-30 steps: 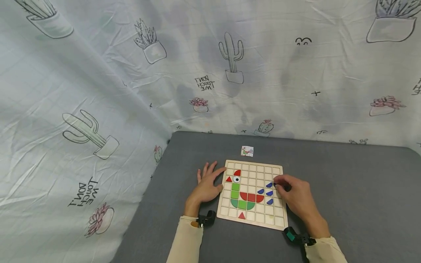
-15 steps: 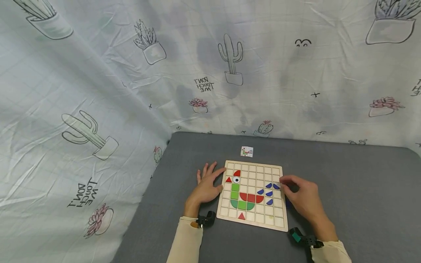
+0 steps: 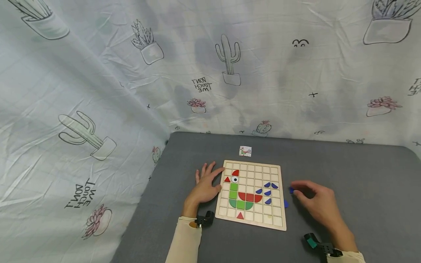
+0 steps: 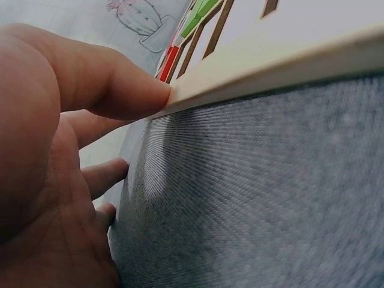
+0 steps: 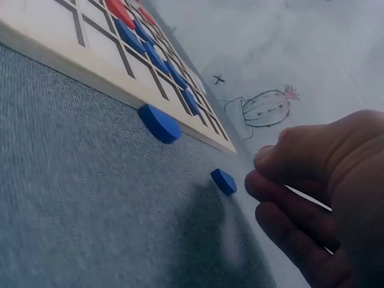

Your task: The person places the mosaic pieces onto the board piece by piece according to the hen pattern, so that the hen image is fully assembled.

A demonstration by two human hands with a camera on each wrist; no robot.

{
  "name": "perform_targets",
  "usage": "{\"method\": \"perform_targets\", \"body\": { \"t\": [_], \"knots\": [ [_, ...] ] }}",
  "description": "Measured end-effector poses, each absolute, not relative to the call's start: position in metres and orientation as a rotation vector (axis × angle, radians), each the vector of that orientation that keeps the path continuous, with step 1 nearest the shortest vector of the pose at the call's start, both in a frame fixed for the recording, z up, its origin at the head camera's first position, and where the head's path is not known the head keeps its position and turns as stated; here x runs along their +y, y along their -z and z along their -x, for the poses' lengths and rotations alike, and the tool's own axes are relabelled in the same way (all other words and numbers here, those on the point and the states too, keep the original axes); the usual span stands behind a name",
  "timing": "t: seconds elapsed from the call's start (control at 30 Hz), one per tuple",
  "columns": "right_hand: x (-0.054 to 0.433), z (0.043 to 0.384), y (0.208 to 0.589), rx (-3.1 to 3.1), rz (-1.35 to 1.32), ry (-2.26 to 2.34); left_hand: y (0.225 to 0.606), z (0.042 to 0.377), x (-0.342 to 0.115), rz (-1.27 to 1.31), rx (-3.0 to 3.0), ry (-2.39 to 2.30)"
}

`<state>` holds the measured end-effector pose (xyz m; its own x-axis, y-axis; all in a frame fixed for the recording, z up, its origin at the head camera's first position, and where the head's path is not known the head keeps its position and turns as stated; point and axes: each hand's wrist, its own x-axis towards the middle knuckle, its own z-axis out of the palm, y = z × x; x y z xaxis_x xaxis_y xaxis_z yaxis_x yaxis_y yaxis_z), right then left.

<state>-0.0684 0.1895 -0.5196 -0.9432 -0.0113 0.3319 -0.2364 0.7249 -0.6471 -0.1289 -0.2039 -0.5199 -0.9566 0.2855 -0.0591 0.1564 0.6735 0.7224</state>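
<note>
A wooden grid board [image 3: 276, 221] lies on the grey table, bearing red, green and blue flat pieces and a round eye piece [image 3: 235, 179]. Along its left edge my left hand [image 3: 204, 189] rests with spread fingers; in the left wrist view the thumb [image 4: 129, 90] touches the rim. My right hand [image 3: 317, 202] hovers right of the board, thumb and index finger near each other. Just beside those fingertips a small blue piece [image 5: 224, 182] lies on the table, a slight gap apart in the right wrist view. Another blue piece [image 5: 159, 124] lies against the board's right edge.
Behind the board lies a small picture card [image 3: 245, 151] with a coloured grid pattern. A white cloth [image 3: 263, 73] printed with cacti hangs behind the table and down its left side. Several blue pieces [image 3: 268, 193] sit in the board's right cells.
My right hand has let go of a blue piece in a right-hand cell and moved right, off the board, to a loose blue piece. My left hand stays at the board's edge.
</note>
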Motion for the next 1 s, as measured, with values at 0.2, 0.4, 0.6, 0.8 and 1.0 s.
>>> {"method": "perform_targets", "body": {
  "t": [0.2,0.4,0.6,0.8,1.0],
  "knots": [
    [0.190,0.074,0.521,-2.636,-0.242,-1.044,0.526,0.130,-0.206,-0.384,2.730,-1.193],
    [0.194,0.079,0.521,-2.712,-0.323,-1.098,0.533,0.131,-0.206,-0.380,2.740,-1.189],
    [0.206,0.066,0.525,-2.657,-0.306,-1.108,0.530,0.130,-0.207,-0.443,2.738,-1.229],
    [0.218,0.048,0.526,-2.632,-0.212,-1.060,0.523,0.128,-0.205,-0.386,2.724,-1.153],
    [0.232,0.033,0.527,-2.587,-0.170,-1.025,0.520,0.128,-0.204,-0.371,2.725,-1.120]
  ]
}}
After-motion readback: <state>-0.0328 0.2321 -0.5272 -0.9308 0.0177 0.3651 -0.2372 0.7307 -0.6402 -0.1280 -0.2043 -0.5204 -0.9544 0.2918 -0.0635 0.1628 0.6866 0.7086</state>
